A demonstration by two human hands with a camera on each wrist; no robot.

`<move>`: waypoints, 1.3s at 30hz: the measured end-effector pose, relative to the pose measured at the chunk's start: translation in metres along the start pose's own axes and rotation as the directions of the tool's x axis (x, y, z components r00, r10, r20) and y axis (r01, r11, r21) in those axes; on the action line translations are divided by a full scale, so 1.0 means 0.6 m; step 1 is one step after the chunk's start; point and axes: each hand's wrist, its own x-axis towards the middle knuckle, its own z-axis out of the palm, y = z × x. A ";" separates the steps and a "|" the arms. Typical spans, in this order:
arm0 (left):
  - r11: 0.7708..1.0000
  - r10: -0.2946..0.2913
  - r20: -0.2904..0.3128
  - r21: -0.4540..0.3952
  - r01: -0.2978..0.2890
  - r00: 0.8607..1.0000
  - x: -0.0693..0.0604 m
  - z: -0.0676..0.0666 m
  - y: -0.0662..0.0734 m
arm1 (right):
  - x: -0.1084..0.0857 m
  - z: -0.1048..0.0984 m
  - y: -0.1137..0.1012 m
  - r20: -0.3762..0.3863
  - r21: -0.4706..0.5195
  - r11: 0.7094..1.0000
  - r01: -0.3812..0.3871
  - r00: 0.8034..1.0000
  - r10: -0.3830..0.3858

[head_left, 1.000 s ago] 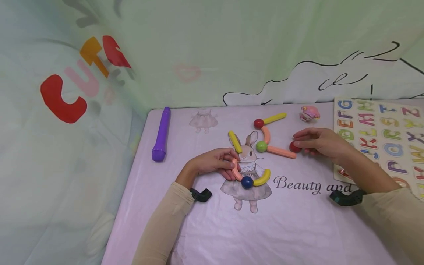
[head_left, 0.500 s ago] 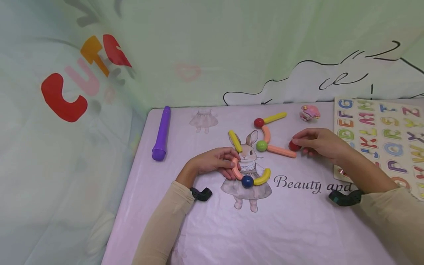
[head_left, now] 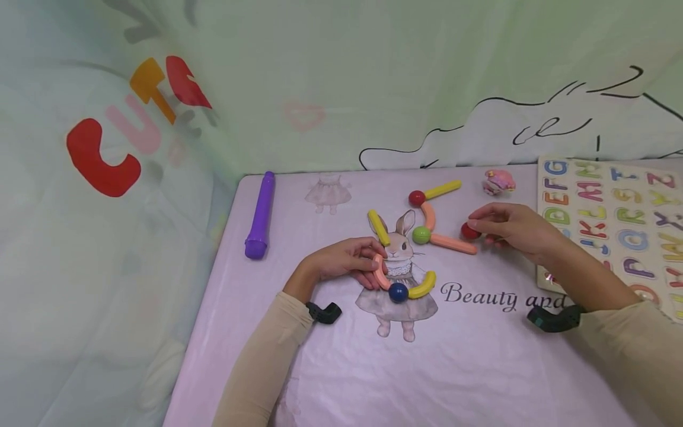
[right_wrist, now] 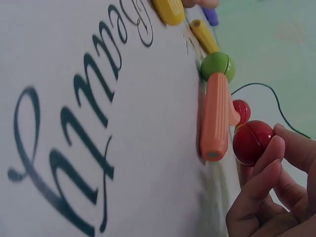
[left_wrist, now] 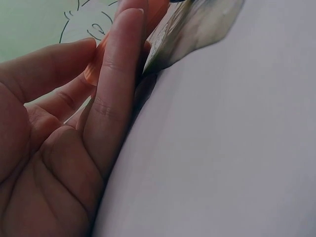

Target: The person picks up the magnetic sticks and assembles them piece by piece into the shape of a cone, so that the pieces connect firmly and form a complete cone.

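Note:
My left hand (head_left: 349, 261) pinches a curved orange stick (head_left: 380, 274), whose lower end meets a dark blue ball (head_left: 398, 292). A curved yellow stick (head_left: 423, 286) joins that ball on its other side. Between thumb and fingertips, my right hand (head_left: 514, 228) holds a red ball (right_wrist: 253, 142), just off the free end of a straight orange stick (right_wrist: 215, 118). That stick runs to a green ball (head_left: 421, 235), linked by another curved orange stick (head_left: 428, 217) to a second red ball (head_left: 417, 198) and a straight yellow stick (head_left: 443, 190).
A loose yellow stick (head_left: 379, 228) lies above the left hand. Toward the left edge is a purple toy microphone (head_left: 261, 216). A small pink object (head_left: 498, 182) sits near the back edge, and an alphabet board (head_left: 613, 228) lies right, partly behind the right arm.
My right hand has shifted slightly left and away from me with the red ball, bringing it nearer the straight orange stick. The left hand keeps its place.

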 end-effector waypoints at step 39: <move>0.999 0.011 0.010 -0.032 -0.011 1.000 0.001 -0.001 -0.005 | -0.003 0.122 -0.077 0.400 0.431 0.901 -0.044 0.905 -0.147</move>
